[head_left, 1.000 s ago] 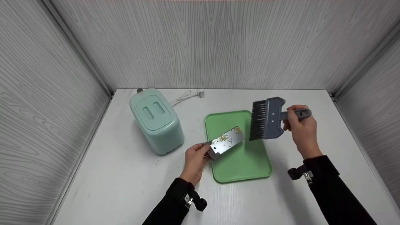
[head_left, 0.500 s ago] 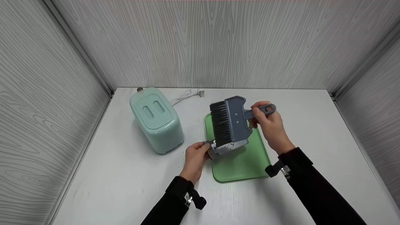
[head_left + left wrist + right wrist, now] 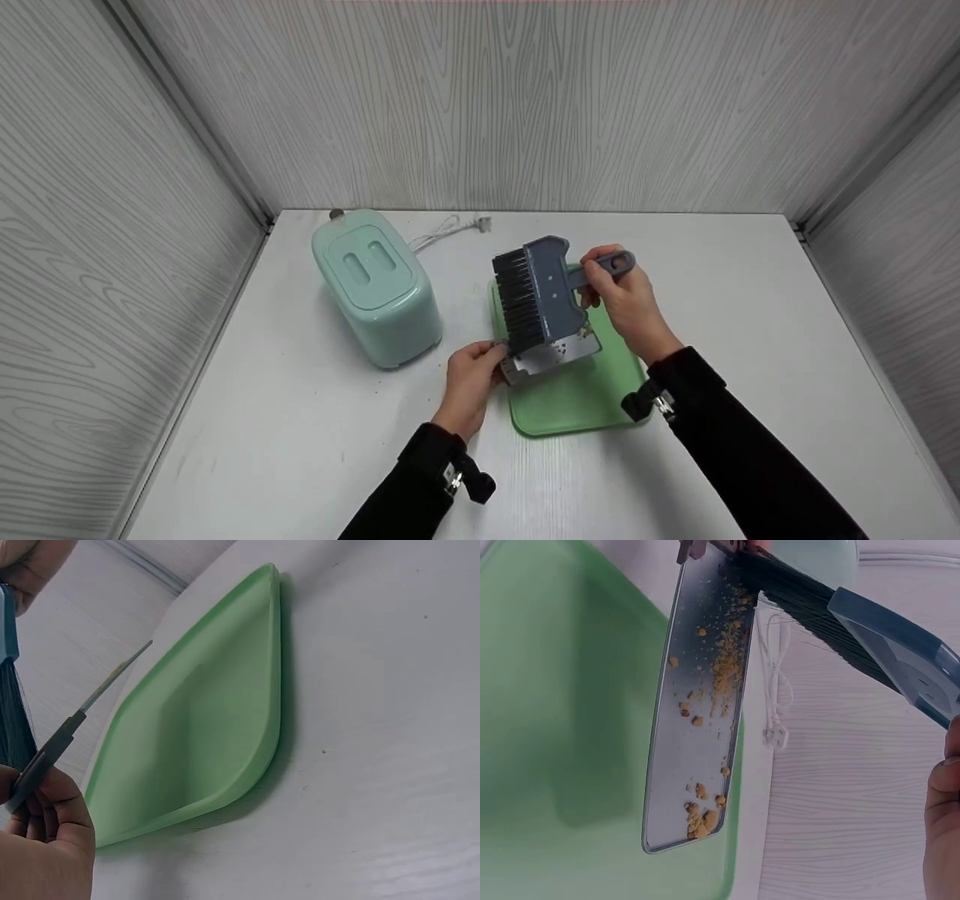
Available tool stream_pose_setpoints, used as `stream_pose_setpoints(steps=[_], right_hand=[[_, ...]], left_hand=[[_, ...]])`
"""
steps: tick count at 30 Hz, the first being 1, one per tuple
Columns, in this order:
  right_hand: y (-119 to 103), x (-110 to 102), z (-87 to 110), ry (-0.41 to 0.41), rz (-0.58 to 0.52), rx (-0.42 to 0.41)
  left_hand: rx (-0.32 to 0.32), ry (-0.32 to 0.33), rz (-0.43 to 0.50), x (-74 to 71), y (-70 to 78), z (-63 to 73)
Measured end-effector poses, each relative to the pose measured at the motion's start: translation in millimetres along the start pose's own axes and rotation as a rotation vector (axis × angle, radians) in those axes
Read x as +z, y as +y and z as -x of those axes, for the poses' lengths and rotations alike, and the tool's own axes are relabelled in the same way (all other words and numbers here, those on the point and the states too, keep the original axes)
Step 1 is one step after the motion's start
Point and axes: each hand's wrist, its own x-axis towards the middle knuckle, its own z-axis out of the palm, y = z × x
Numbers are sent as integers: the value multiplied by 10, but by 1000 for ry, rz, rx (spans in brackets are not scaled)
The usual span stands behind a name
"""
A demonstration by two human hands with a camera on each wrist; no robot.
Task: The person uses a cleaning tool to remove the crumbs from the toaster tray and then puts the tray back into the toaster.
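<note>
My left hand point(image 3: 470, 382) pinches the dark end of a metal crumb tray point(image 3: 559, 355), which it holds above a green tray point(image 3: 574, 409). In the right wrist view, yellow-brown crumbs point(image 3: 726, 675) lie along the crumb tray point(image 3: 690, 757), with larger lumps at its far end. My right hand point(image 3: 626, 304) grips the handle of a wide blue-grey brush point(image 3: 555, 289). The brush's black bristles point(image 3: 810, 611) touch the crumb tray close to my left fingers. In the left wrist view the crumb tray point(image 3: 101, 690) appears edge-on, tilted over the green tray.
A mint-green toaster point(image 3: 375, 289) with a lid on top stands left of the green tray. Its white cord and plug point(image 3: 480, 224) lie behind it. A few dark specks dot the white table point(image 3: 300, 450). Wood-grain panels point(image 3: 525, 105) close off the back and sides.
My right hand has brought the brush leftward from the right side, over the crumb tray and onto its held end. My left hand stays nearly in place, and the crumb tray's angle has shifted slightly.
</note>
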Motion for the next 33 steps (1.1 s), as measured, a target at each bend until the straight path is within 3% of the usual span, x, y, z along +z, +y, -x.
stream_pose_setpoints(steps=[18, 33], right_hand=[[68, -202, 19, 26, 138, 6], [140, -508, 35, 125, 242, 20]], left_hand=[[-23, 19, 10, 33, 18, -6], [-20, 46, -6, 8, 2, -32]])
